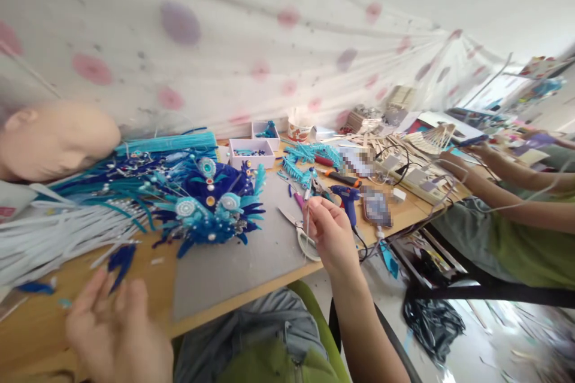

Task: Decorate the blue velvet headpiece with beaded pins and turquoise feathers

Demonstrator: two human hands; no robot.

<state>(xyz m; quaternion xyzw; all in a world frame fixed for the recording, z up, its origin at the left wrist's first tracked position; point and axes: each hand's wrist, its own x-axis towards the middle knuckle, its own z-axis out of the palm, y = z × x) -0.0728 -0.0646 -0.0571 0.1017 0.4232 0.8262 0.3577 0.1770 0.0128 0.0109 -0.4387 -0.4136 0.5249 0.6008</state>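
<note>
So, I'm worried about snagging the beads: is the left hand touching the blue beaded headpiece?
Apart. The head view shows bare wooden tabletop between the left hand and the blue beaded headpiece.

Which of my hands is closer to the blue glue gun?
Right. Your right hand is just in front of the glue gun; your left hand is well away to its left.

A mannequin head [60, 140] lies before a dotted plastic sheet [233, 54]; a black bag [433, 323] rests on the floor [389, 287].
</note>
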